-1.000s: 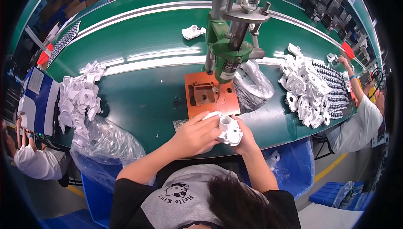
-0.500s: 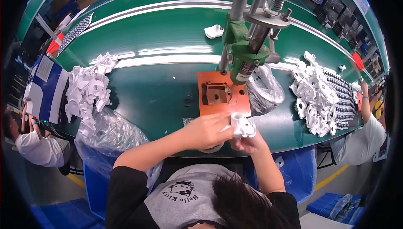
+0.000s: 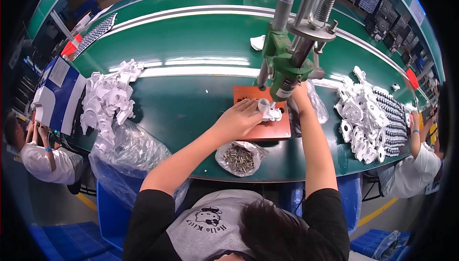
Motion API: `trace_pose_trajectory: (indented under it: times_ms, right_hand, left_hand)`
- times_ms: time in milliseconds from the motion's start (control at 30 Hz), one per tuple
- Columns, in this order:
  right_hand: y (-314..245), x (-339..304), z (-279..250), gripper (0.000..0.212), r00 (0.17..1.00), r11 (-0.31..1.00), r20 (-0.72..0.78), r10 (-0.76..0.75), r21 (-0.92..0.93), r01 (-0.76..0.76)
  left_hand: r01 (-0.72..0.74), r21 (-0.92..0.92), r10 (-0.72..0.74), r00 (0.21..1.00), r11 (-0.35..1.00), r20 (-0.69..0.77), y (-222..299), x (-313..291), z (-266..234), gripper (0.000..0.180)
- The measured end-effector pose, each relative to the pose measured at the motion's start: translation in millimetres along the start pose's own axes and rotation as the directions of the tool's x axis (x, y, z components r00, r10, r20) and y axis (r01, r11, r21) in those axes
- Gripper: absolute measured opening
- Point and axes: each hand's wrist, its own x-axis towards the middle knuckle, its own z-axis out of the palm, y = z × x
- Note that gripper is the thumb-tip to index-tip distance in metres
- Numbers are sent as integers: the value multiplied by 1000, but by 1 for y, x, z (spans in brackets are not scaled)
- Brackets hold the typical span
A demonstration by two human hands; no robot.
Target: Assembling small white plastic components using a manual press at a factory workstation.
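The left hand (image 3: 239, 120) grasps one round-tubed white plastic part (image 3: 271, 113) on the orange metal plate (image 3: 273, 132). At the plate's far right, one green press (image 3: 283, 67) partly hides the right hand (image 3: 300, 92); I cannot tell its grip. Two jumbled white heaps (image 3: 357, 112) flank the plate on the smooth green surface (image 3: 177, 103); before it, one crinkled bag (image 3: 259, 153) of metal bits (image 3: 239, 159).

The grey shirt (image 3: 220, 239) has short black sleeves (image 3: 152, 220). Below the left hand (image 3: 237, 121) sits a black cartoon print (image 3: 208, 216), beside dark hair (image 3: 277, 232).

Left hand (image 3: 240, 119) on white part (image 3: 272, 113); right hand (image 3: 300, 92) partly behind press (image 3: 287, 68)
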Motion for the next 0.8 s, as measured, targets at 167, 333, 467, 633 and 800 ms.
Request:
trace_pose_trajectory:
  times_ms: [167, 333, 467, 633, 800]
  right_hand:
    - [48, 7, 25, 19, 992, 992, 4, -126, -10, 126]
    - [-7, -14, -46, 18, 999, 990, -31, -29, 134, 33]
    - [-63, -64, -87, 14, 999, 898, -18, 35, 439, -23]
    - [-104, -103, -87, 9, 997, 928, 45, -65, 369, 44]
    - [-104, -108, -77, 11, 924, 900, -120, -363, 214, 381]
  left_hand:
    - [-13, -37, 14, 999, 999, 33, -6, -6, 4, 22]
    - [8, 6, -9, 998, 1000, 57, -9, -16, 3, 23]
    - [17, 10, -17, 996, 1000, 90, 7, -10, 8, 34]
    - [58, -35, -55, 995, 998, 81, 8, -15, 10, 47]
    - [62, -96, -57, 997, 993, 58, 7, -18, 11, 54]
